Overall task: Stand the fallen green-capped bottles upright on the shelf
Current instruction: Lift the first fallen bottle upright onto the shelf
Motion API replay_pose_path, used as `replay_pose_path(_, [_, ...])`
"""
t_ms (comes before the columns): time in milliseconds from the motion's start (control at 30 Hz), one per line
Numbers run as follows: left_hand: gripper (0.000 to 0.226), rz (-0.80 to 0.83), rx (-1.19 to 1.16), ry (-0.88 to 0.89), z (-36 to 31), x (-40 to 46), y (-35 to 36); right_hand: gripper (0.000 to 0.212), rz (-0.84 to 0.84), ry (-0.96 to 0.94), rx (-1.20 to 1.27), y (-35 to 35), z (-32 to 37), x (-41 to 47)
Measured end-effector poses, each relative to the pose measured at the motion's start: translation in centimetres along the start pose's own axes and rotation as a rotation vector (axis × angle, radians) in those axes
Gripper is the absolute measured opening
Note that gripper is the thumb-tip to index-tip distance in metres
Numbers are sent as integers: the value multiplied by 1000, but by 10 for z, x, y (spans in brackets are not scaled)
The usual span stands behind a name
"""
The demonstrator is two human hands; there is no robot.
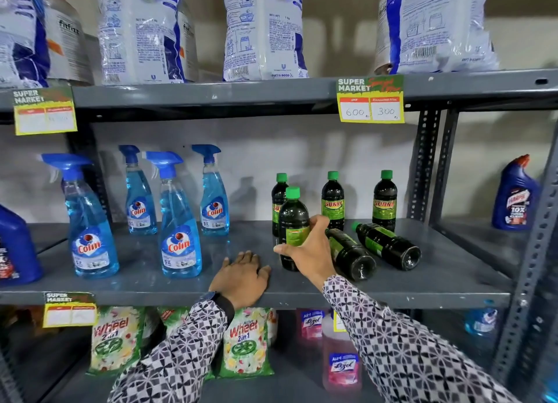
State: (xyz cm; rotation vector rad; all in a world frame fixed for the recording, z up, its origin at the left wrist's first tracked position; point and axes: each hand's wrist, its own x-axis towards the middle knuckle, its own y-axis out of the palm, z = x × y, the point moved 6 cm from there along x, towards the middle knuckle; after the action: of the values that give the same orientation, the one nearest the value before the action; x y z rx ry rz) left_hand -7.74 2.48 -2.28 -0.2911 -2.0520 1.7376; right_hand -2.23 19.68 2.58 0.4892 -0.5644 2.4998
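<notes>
On the grey middle shelf (437, 281), my right hand (308, 251) grips a dark green-capped bottle (293, 218) that stands upright near the front. Three more green-capped bottles stand at the back: one (279, 197) behind the held bottle, one (332, 200) in the middle, one (385, 201) on the right. Two green-capped bottles lie on their sides right of my hand, bases toward me: the nearer one (351, 256) touches my wrist, the other (388, 245) lies beside it. My left hand (241, 277) rests flat on the shelf edge, fingers apart.
Several blue Colin spray bottles (179, 230) stand on the left half of the shelf. A blue toilet-cleaner bottle (514, 195) stands on the adjoining shelf at right. Detergent bags (262, 31) fill the shelf above. Wheel packs (246, 342) and pink Lizol bottles (342, 360) sit below.
</notes>
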Motion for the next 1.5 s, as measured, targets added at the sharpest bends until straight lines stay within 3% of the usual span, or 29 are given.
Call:
replay_pose_path(233, [71, 9, -7, 0, 1, 0, 1, 83, 118, 9, 70, 0, -12, 3])
replay_pose_path(367, [71, 18, -12, 2, 1, 0, 2, 74, 83, 17, 51, -3, -17, 4])
replay_pose_path(533, [70, 24, -4, -8, 2, 0, 0, 95, 16, -30, -88, -3, -9, 1])
replay_pose_path(733, [69, 30, -18, -17, 0, 0, 0, 61, 100, -7, 31, -2, -16, 3])
replay_pose_path(967, [69, 37, -4, -13, 0, -1, 0, 95, 72, -18, 26, -3, -15, 3])
replay_pose_path(1100, [69, 39, 2, -12, 0, -1, -1, 75, 162, 12, 89, 0, -17, 4])
replay_pose_path(1500, [67, 44, -7, -13, -2, -4, -4, 76, 235, -24, 155, -14, -13, -27])
